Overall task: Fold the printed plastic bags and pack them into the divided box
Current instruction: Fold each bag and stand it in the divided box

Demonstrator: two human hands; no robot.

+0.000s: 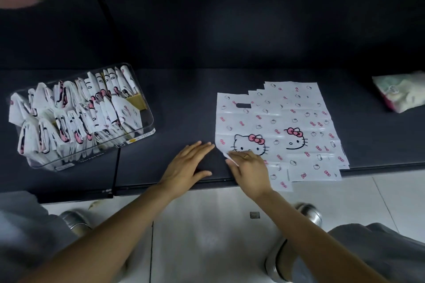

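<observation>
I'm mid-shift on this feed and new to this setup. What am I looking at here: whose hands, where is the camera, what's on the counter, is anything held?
There is no machine: a person works bare-handed, and the single camera sits on their head, looking down. The left hand lies flat and open on the dark counter. The right hand pinches the near left corner of the top printed bag, which lies on a fanned stack of flat bags. At left stands the clear divided box, already crowded with folded bags. A soft packet lies far right.
</observation>
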